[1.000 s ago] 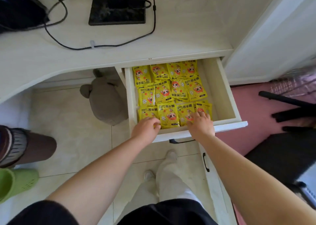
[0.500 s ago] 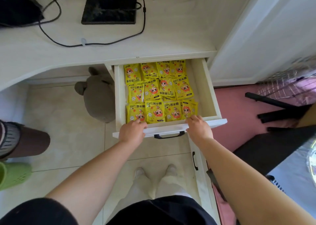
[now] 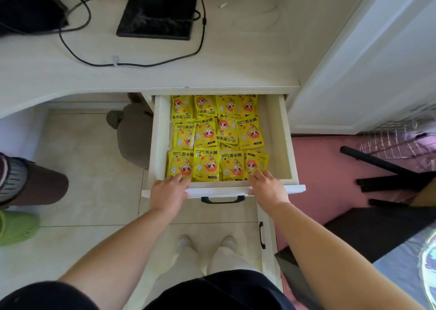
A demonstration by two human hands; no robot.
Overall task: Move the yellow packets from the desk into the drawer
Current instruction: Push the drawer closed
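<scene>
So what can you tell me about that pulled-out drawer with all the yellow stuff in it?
The drawer is cream-white, apparently painted wood, and stands pulled out from under the desk. A dark curved handle sits on its front panel. Yellow packets lie flat in about three rows over most of its floor; a bare strip shows along the right wall. The left hand and right hand reach over the front edge, fingers touching the nearest row.

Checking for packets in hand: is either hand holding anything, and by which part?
Nothing gripped: left hand and right hand reach over the drawer front, fingertips touching the near edges of the front packets.
</scene>
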